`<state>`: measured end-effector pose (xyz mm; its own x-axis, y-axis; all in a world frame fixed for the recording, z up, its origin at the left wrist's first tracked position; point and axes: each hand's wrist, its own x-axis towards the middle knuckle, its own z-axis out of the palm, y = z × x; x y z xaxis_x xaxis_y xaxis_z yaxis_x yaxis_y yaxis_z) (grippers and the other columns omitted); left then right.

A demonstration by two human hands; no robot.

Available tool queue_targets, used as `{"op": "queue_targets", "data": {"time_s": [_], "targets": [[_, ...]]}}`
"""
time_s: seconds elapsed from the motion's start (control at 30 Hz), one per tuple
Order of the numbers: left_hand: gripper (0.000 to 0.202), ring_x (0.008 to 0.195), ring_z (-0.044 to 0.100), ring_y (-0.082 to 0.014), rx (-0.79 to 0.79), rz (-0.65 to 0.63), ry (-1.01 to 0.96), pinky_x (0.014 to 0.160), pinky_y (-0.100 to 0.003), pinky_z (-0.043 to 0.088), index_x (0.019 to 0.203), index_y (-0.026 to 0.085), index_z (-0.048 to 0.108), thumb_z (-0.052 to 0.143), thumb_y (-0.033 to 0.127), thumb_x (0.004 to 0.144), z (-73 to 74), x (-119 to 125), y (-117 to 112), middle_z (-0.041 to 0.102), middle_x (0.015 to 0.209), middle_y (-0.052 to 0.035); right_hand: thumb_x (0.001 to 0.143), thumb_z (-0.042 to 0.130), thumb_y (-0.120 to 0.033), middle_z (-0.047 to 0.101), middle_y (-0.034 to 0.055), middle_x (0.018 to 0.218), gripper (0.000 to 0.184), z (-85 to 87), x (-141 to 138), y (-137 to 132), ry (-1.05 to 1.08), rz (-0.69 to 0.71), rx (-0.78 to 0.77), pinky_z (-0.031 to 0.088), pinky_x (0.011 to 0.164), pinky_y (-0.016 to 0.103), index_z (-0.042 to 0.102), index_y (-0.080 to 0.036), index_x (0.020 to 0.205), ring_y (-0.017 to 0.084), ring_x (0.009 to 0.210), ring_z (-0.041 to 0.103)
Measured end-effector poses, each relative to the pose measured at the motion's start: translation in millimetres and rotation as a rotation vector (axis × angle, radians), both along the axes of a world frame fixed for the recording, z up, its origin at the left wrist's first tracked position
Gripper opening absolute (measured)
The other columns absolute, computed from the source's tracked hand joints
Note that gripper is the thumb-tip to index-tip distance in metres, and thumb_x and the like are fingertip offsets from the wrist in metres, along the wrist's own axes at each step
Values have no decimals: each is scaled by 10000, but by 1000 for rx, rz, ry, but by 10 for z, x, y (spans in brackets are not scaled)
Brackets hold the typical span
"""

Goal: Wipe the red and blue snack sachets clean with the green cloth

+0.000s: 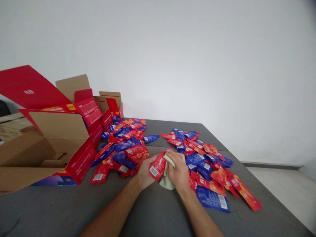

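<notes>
My left hand is closed round a red sachet with a white barcode label, held just above the grey table. My right hand grips a pale cloth and presses it against that sachet. The two hands meet at the table's middle, between two heaps of sachets. A heap of red and blue sachets lies to the left. Another heap of the same sachets spreads out to the right.
Several open red cardboard boxes with raised flaps stand along the left side of the table. A white wall rises behind. The table's right edge drops to a light floor.
</notes>
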<state>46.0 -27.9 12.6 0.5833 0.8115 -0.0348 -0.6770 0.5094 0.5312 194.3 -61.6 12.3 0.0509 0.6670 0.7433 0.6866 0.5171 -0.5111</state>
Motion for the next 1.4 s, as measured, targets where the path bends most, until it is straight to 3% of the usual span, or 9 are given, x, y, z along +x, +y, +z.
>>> {"op": "queue_targets", "data": {"time_s": [0.13,0.37,0.7,0.8,0.9,1.0,1.17,1.3,1.4], "targets": [[167,764,670,-170,-13,51,16,792,-285,508,930,119,676,560,230,884,-30,-40,51,700,835,-67,891,485,-75,674,48,1225,397,-4,-133,-37,-67,153,-21,487,958,444,681,-279,1170,232,1100,568],[206,732,650,-158,133,52,-1,738,-270,505,961,115,680,545,184,823,-3,-24,53,685,825,-64,880,484,-62,694,35,1184,401,41,-114,-37,-88,196,-94,496,925,421,690,-281,1146,222,1049,592],[523,913,667,-202,121,479,265,777,-342,543,1335,228,562,521,280,816,113,-341,226,687,1142,-79,822,506,-27,721,50,1109,399,-54,-156,-25,-69,194,-141,518,887,434,724,-261,1060,232,1003,623],[540,1027,641,-224,214,614,510,867,-379,529,1339,261,566,518,264,801,137,-429,282,665,1188,-62,830,512,-49,723,53,1101,378,-58,-150,-19,-56,192,-129,527,882,438,725,-266,1055,232,998,629],[528,1290,479,-274,578,888,928,1101,-436,367,1301,265,602,582,221,775,156,-521,337,584,1339,-59,824,517,-53,724,45,1096,383,-51,-147,-15,-54,180,-123,530,891,441,724,-278,1055,234,998,636],[519,1380,340,-326,853,1080,1306,1184,-479,199,1280,220,606,626,199,762,90,-616,402,472,1457,-101,814,533,-53,732,36,1076,374,-49,-134,-10,-46,128,-128,539,884,430,729,-281,1036,231,987,648],[329,1310,382,-375,885,997,1533,1144,-535,209,1058,182,685,615,136,740,-174,-711,512,545,1338,-154,803,566,-105,751,45,1021,305,-27,-50,-4,-1,31,-163,550,862,419,750,-269,983,243,947,680],[225,1371,313,-388,909,983,1487,1162,-581,99,964,189,703,611,152,761,-244,-595,492,570,1301,-171,780,605,-209,769,33,950,230,135,154,-38,84,-69,-324,552,809,395,772,-265,928,252,855,707],[238,1395,322,-358,1022,887,1349,1175,-558,121,1000,215,714,580,161,811,-208,-323,339,568,1349,-158,786,599,-292,776,33,883,240,317,389,-87,141,-127,-419,541,712,349,782,-242,932,242,760,710]]}}
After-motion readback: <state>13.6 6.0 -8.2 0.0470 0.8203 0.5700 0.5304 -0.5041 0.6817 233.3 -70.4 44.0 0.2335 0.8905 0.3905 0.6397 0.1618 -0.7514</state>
